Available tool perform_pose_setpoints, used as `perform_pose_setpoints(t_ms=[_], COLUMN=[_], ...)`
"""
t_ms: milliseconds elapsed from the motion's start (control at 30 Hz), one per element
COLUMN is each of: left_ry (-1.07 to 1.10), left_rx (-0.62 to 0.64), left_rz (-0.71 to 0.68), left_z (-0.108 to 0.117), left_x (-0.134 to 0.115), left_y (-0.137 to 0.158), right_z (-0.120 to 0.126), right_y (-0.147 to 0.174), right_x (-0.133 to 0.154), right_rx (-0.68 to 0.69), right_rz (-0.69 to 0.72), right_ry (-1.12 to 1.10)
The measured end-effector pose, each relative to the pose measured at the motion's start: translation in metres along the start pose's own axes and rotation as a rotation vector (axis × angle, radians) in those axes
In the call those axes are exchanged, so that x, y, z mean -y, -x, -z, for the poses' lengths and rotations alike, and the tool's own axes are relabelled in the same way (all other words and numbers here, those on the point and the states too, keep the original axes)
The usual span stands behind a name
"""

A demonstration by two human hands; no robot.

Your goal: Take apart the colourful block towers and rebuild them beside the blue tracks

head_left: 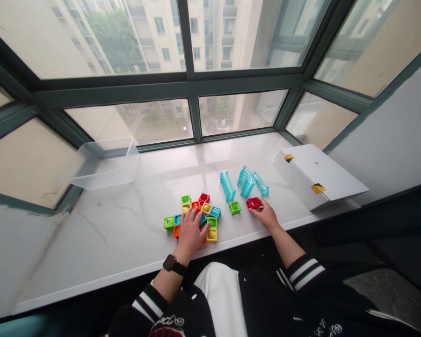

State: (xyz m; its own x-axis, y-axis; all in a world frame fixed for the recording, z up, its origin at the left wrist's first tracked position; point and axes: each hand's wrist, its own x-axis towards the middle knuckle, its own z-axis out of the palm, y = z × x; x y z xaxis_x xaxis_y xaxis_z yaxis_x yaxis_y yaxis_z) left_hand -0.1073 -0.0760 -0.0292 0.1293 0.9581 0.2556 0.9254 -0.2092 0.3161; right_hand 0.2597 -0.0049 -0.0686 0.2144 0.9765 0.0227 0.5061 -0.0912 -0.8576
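Note:
My left hand lies over a cluster of coloured hollow blocks, its fingers spread and touching several of them. Around it show a green block, a yellow block, a blue block and a red block; those under the palm are hidden. Farther right, my right hand grips a red block between thumb and fingers, at or just above the white marble-patterned sill. Between the two hands a single green block sits apart from the cluster.
Clear turquoise track pieces lie behind the green block, with a straight one beside them. At the far left stands a transparent plastic bin. A white box with yellow-black tabs is at the right. Windows rise behind the sill.

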Motion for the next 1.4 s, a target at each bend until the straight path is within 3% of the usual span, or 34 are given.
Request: perform_pose_setpoints(t_ms=[300,1400], left_ry=[0.02,0.024], left_rx=[0.006,-0.007], left_rz=[0.009,0.003], left_z=[-0.001,0.001], left_x=[0.001,-0.001], left_y=[0.0,-0.001], right_z=[-0.007,-0.012], right_y=[-0.006,-0.002], right_x=[-0.008,-0.005], right_rx=[0.016,0.044], right_rz=[0.043,0.091], right_ry=[0.147,0.254])
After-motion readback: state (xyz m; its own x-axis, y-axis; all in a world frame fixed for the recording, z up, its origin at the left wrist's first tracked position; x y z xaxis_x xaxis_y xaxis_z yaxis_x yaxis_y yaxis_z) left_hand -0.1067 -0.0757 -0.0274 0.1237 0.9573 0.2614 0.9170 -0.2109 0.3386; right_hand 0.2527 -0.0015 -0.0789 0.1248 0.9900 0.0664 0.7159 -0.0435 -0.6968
